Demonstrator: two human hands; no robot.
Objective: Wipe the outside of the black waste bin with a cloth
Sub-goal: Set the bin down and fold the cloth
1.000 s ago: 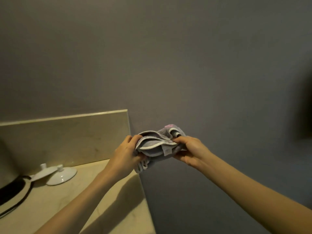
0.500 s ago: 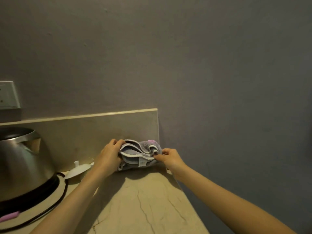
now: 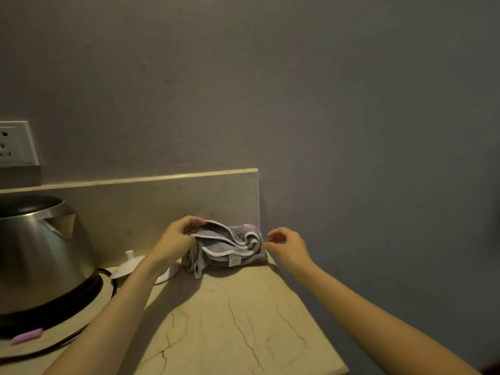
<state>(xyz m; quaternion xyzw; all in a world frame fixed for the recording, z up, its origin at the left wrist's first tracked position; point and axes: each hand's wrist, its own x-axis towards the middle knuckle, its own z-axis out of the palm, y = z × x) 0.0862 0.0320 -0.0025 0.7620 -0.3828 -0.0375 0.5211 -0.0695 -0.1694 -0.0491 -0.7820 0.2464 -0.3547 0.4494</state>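
A folded grey cloth [image 3: 230, 247] with white trim and a small label lies on the beige marble counter [image 3: 230, 320], in the back right corner against the backsplash. My left hand [image 3: 177, 240] rests on the cloth's left end, fingers curled over its top fold. My right hand [image 3: 286, 246] hovers just right of the cloth, past the counter's edge, fingers loosely apart and holding nothing. The black waste bin is not in view.
A steel kettle [image 3: 40, 255] on a black base stands at the left with its cord on the counter. White lids [image 3: 135, 266] lie behind my left forearm. A pink object [image 3: 27, 335] lies by the kettle. A wall socket [image 3: 15, 144] is upper left. The counter ends at the right.
Both hands carried the cloth left and down onto the counter corner. My right hand has let go and drawn slightly right; my left hand stays on the cloth.
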